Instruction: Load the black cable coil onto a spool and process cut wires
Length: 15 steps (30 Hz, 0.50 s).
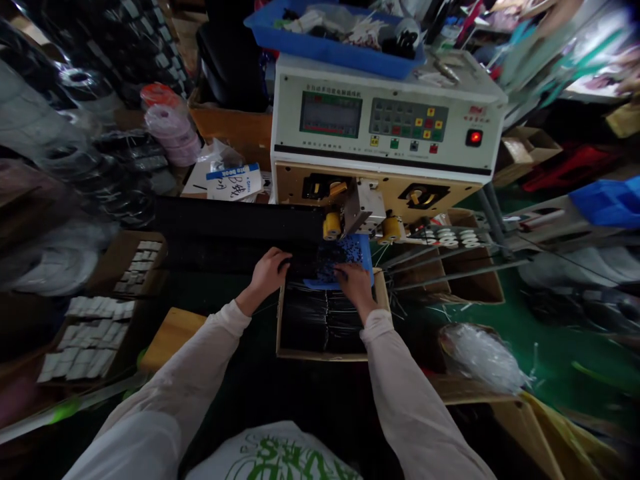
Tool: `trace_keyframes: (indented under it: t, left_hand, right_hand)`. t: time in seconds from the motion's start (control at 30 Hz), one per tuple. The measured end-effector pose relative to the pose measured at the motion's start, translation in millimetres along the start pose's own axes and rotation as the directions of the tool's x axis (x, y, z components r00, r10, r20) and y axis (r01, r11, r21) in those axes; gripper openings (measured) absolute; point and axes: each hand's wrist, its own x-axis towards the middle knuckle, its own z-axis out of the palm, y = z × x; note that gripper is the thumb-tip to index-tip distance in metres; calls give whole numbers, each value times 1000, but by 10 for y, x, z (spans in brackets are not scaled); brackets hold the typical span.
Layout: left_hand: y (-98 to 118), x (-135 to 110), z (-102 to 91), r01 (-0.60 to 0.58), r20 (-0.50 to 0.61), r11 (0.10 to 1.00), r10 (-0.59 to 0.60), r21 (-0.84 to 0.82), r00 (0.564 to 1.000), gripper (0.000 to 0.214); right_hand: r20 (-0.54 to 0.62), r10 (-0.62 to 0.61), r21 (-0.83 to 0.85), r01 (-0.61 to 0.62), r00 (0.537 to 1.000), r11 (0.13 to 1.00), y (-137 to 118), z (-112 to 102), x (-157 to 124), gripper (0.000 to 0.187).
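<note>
1. Wires (305, 323), black and thin, lie in bundles in a cardboard box (320, 357) directly in front of me, below and between my forearms.
2. My left grip (269, 275) is at the near side of a long black trough (235, 223), to the left of the box, with thumb and fingers curved toward each other.
3. My right grip (357, 288) is over the far right part of the box, its fingertips at a blue tray (367, 253) scattered with small black bits.
4. In this dim light, with dark things behind my fingertips, I cannot tell whether either grip is pinching a wire or is bare.
5. Beyond my hands stands a white machine (450, 161) with a display (330, 115), a keypad (407, 120) and a glowing red switch (474, 138).
6. Two yellow rollers (332, 227) sit low on its front, just above the blue tray.
7. A blue bin (325, 50) of small parts rests on top of the machine.
8. Left of the machine I see a notebook (235, 183) and pink spools (173, 133); to its lower right are white discs (447, 238).
</note>
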Motion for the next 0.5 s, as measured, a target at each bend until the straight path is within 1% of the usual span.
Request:
trace_keyframes:
  t: [0.03,0.1,0.17,0.23,0.3,0.33,0.4,0.5]
  left_hand:
    - [-34,-18,10,33,-53,995,-38,-94,998,29]
    - [-81,-49,32,120,-135,950,-164,-287,977,30]
    - [-87,-72,49,213,-145,861,-310,-462,940,32]
    - [-61,-84,54,303,-70,741,-425,-599,902,40]
    - [-27,-88,45,381,39,627,-487,-679,872,50]
    - [-14,-88,37,413,89,585,-502,-698,860,55]
    - [-2,-84,20,460,156,532,-518,-711,841,64]
    - [5,-64,4,496,204,496,-530,-713,823,70]
  right_hand:
    - [-2,-17,9,17,1000,1000,2,-58,-5,23]
    - [7,-84,35,84,996,996,-75,-145,22,23]
    - [31,-184,63,182,982,981,-247,-181,91,23]
    - [44,-276,77,272,960,959,-449,-180,174,24]
    - [43,-320,74,316,947,946,-594,-170,236,28]
    - [41,-325,65,322,945,944,-629,-168,252,28]
    - [54,-322,36,321,945,947,-626,-173,258,26]
    - [102,-324,-48,330,941,943,-567,-173,243,21]
